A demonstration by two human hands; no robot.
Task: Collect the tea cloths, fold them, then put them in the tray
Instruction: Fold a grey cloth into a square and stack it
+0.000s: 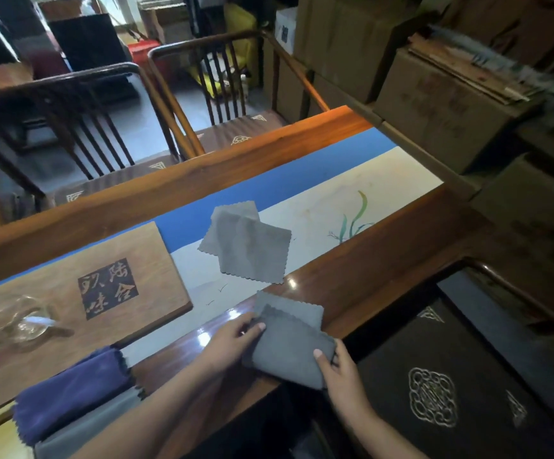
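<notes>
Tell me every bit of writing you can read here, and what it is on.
"陆合" and, less surely, "双味": four carved characters in a dark square on the wooden tea tray, seen at an angle.
Printing on the cardboard boxes at the upper right: too blurred to read.
A dark mark on the white box behind the chairs: too small to read.
The grey tea cloths carry no writing.

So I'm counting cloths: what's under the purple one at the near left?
A grey cloth lies under the purple cloth, showing along its near edge. Whether more cloths lie beneath cannot be seen, since the purple one covers the rest.
</notes>
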